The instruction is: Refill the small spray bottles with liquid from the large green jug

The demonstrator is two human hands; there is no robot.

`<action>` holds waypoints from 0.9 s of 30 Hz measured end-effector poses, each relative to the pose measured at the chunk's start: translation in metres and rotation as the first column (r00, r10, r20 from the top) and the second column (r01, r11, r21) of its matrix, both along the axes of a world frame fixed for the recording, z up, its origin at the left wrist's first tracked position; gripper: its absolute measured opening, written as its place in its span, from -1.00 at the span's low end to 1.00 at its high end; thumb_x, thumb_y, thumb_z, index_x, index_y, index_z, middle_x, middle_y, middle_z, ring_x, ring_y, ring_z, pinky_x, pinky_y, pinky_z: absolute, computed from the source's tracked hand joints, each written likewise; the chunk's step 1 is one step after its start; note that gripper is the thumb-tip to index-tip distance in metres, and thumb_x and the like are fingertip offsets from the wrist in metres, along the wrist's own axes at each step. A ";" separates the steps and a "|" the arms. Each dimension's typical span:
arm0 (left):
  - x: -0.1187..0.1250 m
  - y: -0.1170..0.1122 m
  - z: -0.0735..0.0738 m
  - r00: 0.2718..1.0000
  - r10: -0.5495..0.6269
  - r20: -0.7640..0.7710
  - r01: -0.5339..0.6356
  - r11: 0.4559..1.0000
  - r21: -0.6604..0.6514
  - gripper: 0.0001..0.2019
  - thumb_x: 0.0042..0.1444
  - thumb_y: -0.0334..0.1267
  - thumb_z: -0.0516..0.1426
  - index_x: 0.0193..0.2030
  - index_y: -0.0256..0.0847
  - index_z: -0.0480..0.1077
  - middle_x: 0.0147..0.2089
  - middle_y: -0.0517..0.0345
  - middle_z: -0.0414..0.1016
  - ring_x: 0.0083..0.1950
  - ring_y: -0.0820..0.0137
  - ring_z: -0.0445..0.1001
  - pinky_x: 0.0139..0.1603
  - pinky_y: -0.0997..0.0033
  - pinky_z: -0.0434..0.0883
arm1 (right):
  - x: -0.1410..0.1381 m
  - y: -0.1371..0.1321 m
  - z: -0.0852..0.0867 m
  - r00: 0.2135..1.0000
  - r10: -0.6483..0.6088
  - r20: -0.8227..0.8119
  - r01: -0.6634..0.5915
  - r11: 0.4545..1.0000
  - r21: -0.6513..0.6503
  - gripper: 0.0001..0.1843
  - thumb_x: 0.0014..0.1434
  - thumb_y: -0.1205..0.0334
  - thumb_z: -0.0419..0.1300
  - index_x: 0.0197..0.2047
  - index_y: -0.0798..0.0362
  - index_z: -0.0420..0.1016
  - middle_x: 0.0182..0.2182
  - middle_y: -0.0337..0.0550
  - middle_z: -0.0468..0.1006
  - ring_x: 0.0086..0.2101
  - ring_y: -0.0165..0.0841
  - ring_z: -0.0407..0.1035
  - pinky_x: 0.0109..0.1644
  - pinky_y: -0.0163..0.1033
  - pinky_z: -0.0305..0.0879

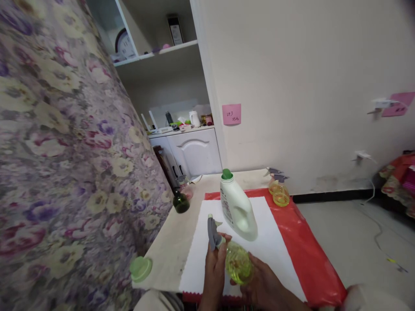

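Observation:
Between my hands a clear spray bottle (239, 263) with yellow liquid is held tilted over the near part of the table. Its grey trigger head (213, 233) points up and to the left. My left hand (216, 261) is closed around the neck and head of the bottle. My right hand (261, 278) grips the round body from the right and below. Just beyond stands a large pale green detergent jug (236, 209), its green spout open at the top, on a white sheet (201, 255).
A light green cap (140, 268) lies at the table's left edge. A dark green bottle (180, 202) stands at the back left, and more yellow spray bottles (280, 194) at the back right. Red sheeting (300, 237) lies under the white sheet. A floral curtain (81, 172) hangs left.

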State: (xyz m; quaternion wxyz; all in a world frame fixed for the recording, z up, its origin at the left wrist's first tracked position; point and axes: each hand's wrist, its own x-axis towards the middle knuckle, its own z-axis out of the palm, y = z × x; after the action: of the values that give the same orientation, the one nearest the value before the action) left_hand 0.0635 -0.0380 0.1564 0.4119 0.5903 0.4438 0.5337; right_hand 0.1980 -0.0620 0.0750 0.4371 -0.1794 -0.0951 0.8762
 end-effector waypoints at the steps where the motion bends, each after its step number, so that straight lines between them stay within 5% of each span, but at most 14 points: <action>1: 0.000 -0.001 0.000 1.000 -0.026 0.006 0.026 0.999 -0.019 -0.70 0.22 -0.07 0.05 -0.02 -0.16 0.42 0.04 0.05 0.47 0.17 0.25 0.35 0.27 0.21 0.17 | 0.000 0.002 0.000 0.998 0.032 0.051 -0.031 0.999 -0.024 -0.36 0.18 -0.28 0.00 -0.12 0.17 0.48 -0.50 -0.04 0.63 -0.71 -0.48 0.32 -0.58 -0.39 0.26; 7: 0.005 -0.004 -0.003 0.995 -0.094 -0.031 0.095 0.995 0.031 -0.76 0.24 -0.10 0.04 -0.09 -0.14 0.41 -0.06 0.08 0.49 0.08 0.26 0.41 0.22 0.20 0.20 | 0.001 0.005 0.002 0.960 0.226 0.164 -0.205 0.970 -0.132 -0.14 0.02 -0.54 -0.15 -0.40 0.16 0.46 -0.69 -0.11 0.54 -0.83 -0.52 0.15 -0.73 -0.40 0.19; 13: 0.003 0.000 -0.008 1.000 0.020 -0.019 -0.019 0.998 0.067 -0.74 0.23 -0.08 0.04 -0.07 -0.15 0.39 -0.08 0.07 0.47 0.11 0.23 0.38 0.23 0.17 0.17 | -0.003 -0.001 0.013 1.000 -0.019 0.018 0.018 1.000 0.021 -0.43 0.22 -0.24 0.00 -0.04 0.10 0.44 -0.49 -0.18 0.61 -0.67 -0.46 0.40 -0.56 -0.39 0.32; 16: 0.002 0.002 -0.007 1.000 0.025 -0.014 -0.024 0.998 0.065 -0.74 0.24 -0.08 0.02 -0.06 -0.14 0.37 -0.05 0.08 0.46 0.08 0.25 0.39 0.20 0.18 0.21 | -0.002 0.000 0.011 0.998 -0.057 -0.014 0.057 0.997 0.045 -0.53 0.24 -0.09 0.05 -0.04 0.14 0.45 -0.55 -0.19 0.57 -0.64 -0.45 0.39 -0.52 -0.38 0.33; 23: 0.006 0.000 0.000 0.993 -0.118 0.001 0.118 0.993 -0.028 -0.71 0.18 -0.04 0.09 -0.05 -0.14 0.39 0.00 0.03 0.49 0.10 0.18 0.40 0.11 0.21 0.30 | 0.000 0.007 0.010 0.994 0.030 0.105 -0.018 0.993 -0.114 -0.29 0.14 -0.38 -0.04 -0.28 0.15 0.50 -0.63 -0.16 0.56 -0.77 -0.47 0.27 -0.67 -0.39 0.23; 27: 0.007 -0.001 0.000 0.993 -0.110 -0.029 0.110 0.994 0.000 -0.73 0.17 -0.04 0.11 -0.10 -0.13 0.41 -0.03 0.05 0.50 0.08 0.18 0.42 0.10 0.24 0.31 | -0.002 0.007 0.013 0.996 0.041 0.079 -0.037 0.998 -0.055 -0.24 0.12 -0.44 -0.09 -0.25 0.12 0.50 -0.66 -0.18 0.54 -0.72 -0.40 0.36 -0.66 -0.38 0.24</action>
State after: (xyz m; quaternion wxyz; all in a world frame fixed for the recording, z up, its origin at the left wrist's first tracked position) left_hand 0.0700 -0.0387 0.1565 0.4338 0.6220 0.4162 0.5017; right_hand 0.1956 -0.0547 0.0879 0.4107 -0.2241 -0.0928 0.8789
